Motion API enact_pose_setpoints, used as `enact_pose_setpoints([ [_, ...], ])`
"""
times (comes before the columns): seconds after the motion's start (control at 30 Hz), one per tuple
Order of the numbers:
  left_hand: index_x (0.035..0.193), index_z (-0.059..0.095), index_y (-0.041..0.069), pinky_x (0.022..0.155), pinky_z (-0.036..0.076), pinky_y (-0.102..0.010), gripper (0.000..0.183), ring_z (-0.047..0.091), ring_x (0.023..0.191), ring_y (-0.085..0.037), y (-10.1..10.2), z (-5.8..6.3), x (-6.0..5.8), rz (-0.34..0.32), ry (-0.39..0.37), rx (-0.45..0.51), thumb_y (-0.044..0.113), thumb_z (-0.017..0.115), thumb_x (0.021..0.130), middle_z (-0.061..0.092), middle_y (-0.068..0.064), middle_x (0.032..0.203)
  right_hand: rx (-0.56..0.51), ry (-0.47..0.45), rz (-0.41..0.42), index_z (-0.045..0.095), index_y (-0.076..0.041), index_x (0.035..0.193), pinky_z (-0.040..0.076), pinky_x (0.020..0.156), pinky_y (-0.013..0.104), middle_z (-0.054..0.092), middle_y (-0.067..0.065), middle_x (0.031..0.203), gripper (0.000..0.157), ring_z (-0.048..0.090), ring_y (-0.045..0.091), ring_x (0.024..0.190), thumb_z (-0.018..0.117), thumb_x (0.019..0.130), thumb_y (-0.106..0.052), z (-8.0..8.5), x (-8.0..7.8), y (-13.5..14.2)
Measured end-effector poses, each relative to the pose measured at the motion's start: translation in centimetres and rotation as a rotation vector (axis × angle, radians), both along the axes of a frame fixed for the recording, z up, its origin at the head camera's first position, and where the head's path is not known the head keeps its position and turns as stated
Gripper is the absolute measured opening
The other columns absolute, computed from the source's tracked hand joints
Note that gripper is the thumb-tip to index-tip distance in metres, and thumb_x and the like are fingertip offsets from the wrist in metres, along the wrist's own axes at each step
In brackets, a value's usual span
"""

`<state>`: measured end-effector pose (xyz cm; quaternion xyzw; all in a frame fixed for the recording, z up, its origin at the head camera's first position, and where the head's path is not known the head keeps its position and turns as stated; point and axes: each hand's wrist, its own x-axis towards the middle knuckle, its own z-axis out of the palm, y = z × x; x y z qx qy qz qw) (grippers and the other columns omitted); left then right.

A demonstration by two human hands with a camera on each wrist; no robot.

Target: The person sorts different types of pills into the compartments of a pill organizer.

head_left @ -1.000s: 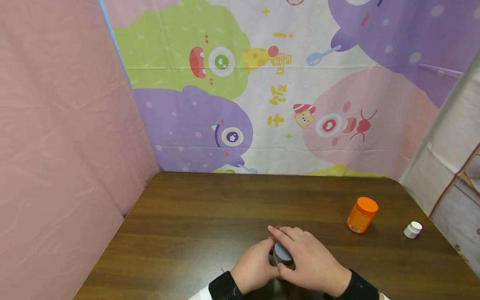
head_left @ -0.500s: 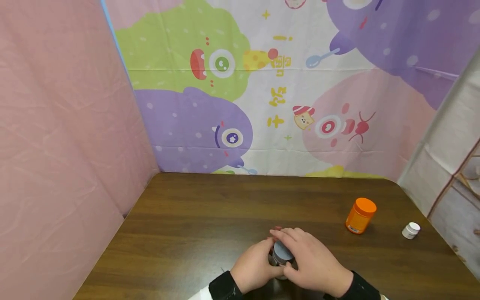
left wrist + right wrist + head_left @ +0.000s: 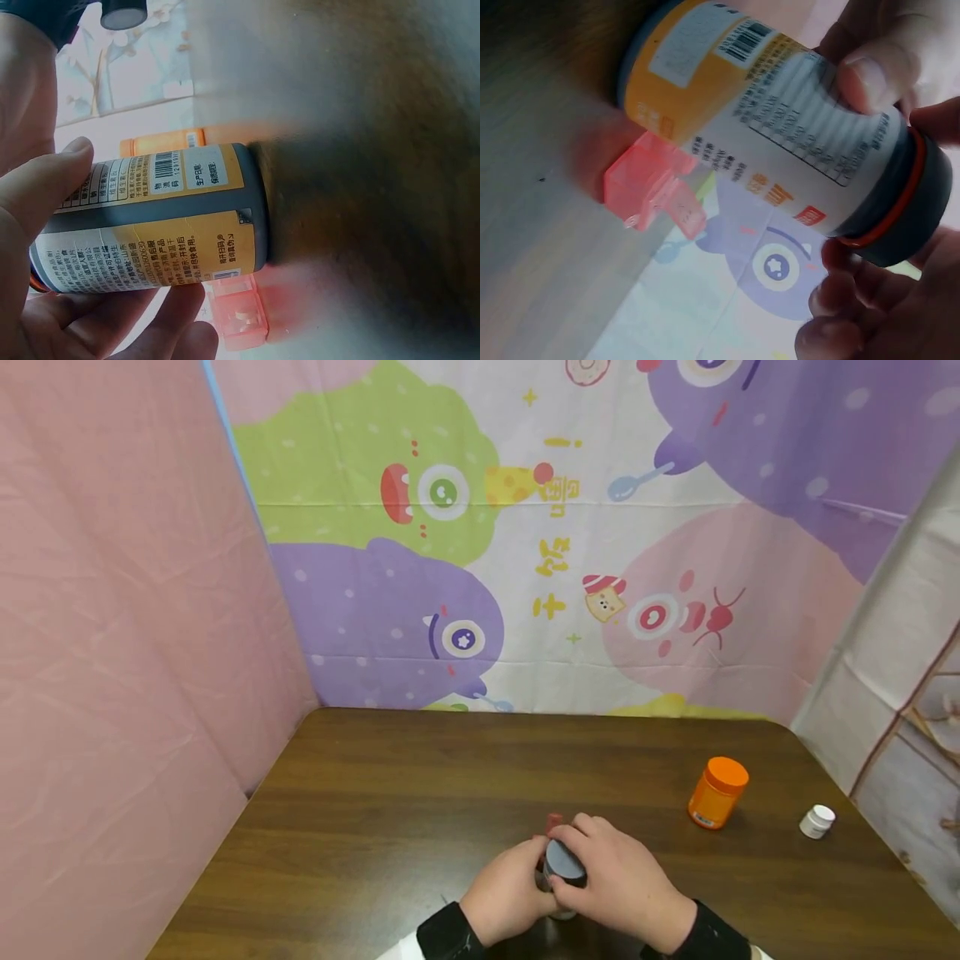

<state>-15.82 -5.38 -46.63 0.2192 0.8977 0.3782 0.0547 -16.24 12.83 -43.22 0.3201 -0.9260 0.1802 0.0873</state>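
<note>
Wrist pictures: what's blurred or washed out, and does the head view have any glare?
Head: a pale sheen on the table. Left wrist: print on the bottle fairly crisp, the table beyond its base smeared, the upper left washed out. Right wrist: pink box hazy, the bottle's finer print soft.

A pair of broad black wristbands (image 3: 452,932), white sleeves (image 3: 405,949) behind.

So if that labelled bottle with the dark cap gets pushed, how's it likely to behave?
The labelled bottle is probably stiff: its sides look straight where the left hand grips it. It could roll if laid down, since its body is cylindrical. Being taller than wide, it might tip if pushed near the dark cap.
</note>
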Motion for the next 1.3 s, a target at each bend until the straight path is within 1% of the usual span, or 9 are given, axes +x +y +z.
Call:
enact_pose_setpoints([
  [0.2,0.127,0.057,0.019,0.074,0.052,-0.027,0.054,0.057,0.089,-0.001,0.0,0.0,0.1,-0.003,0.016,-0.009,0.044,0.074,0.082,0.065,0.008,0.107,-0.023,-0.004,0.105,0.062,-0.028,0.124,0.051,0.073,0.030,0.055,-0.012,0.114,0.047,0.047,0.005,0.091,0.069,0.077,-0.028,0.3,-0.2,0.2],
  [0.33,0.128,0.057,0.022,0.074,0.052,-0.027,0.055,0.057,0.089,-0.001,-0.1,0.0,0.1,-0.006,0.006,-0.003,0.044,0.075,0.081,0.065,0.010,0.107,-0.021,0.020,0.114,0.055,-0.026,0.134,0.052,0.081,0.036,0.052,-0.005,0.130,0.055,0.048,0.010,0.105,0.068,0.081,-0.033,0.3,0.0,0.2],
  [0.47,0.118,0.059,0.023,0.071,0.052,-0.028,0.046,0.057,0.085,-0.001,-0.1,0.1,0.0,0.000,-0.028,0.010,0.045,0.075,0.081,0.063,0.011,0.101,-0.003,0.000,-0.017,0.058,-0.023,0.126,0.052,0.069,0.031,0.057,-0.006,0.112,0.058,0.051,0.007,0.089,0.066,0.082,-0.059,0.1,0.1,-0.2],
  [0.57,0.114,0.060,0.023,0.071,0.052,-0.028,0.042,0.057,0.082,-0.001,-0.1,0.1,0.0,0.001,-0.053,0.027,0.046,0.074,0.081,0.062,0.012,0.098,0.011,-0.030,-0.087,0.062,-0.024,0.111,0.048,0.059,0.026,0.054,-0.011,0.093,0.052,0.047,0.006,0.074,0.065,0.079,-0.065,0.0,0.1,-0.4],
  [0.67,0.111,0.059,0.024,0.069,0.051,-0.027,0.041,0.056,0.079,-0.001,-0.2,0.2,0.0,0.001,-0.049,0.032,0.047,0.075,0.080,0.061,0.012,0.096,-0.016,-0.042,-0.070,0.062,-0.025,0.108,0.047,0.058,0.024,0.051,-0.014,0.090,0.042,0.046,0.004,0.071,0.068,0.081,-0.057,0.3,0.1,-0.4],
  [0.77,0.112,0.060,0.025,0.068,0.051,-0.027,0.042,0.056,0.081,-0.001,-0.1,0.2,0.0,0.008,-0.029,0.021,0.047,0.076,0.079,0.062,0.013,0.097,-0.109,-0.066,-0.017,0.061,-0.026,0.116,0.050,0.064,0.025,0.052,-0.016,0.099,0.037,0.048,0.002,0.078,0.071,0.084,-0.042,1.0,0.2,-0.1],
  [0.97,0.112,0.060,0.023,0.071,0.050,-0.028,0.048,0.057,0.085,-0.002,0.3,-0.2,0.1,0.039,0.019,-0.001,0.046,0.080,0.074,0.063,0.013,0.097,-0.281,-0.187,0.010,0.054,-0.028,0.128,0.050,0.068,0.027,0.052,-0.013,0.113,0.047,0.051,0.007,0.083,0.068,0.085,-0.013,2.0,0.3,2.0],
  [1.1,0.112,0.061,0.022,0.074,0.051,-0.028,0.050,0.057,0.086,-0.001,0.4,-0.3,0.1,0.047,0.047,-0.010,0.046,0.082,0.072,0.064,0.012,0.098,-0.312,-0.260,-0.004,0.051,-0.025,0.129,0.052,0.073,0.032,0.050,-0.004,0.120,0.053,0.051,0.012,0.089,0.067,0.084,-0.004,1.1,0.3,4.3],
  [1.3,0.112,0.062,0.021,0.076,0.051,-0.029,0.051,0.057,0.087,-0.002,0.3,-0.3,0.3,0.053,0.085,0.002,0.043,0.083,0.072,0.065,0.011,0.098,-0.264,-0.225,-0.109,0.054,-0.015,0.114,0.051,0.080,0.040,0.054,-0.001,0.111,0.041,0.052,0.011,0.094,0.074,0.079,-0.007,-1.6,0.5,7.5],
])
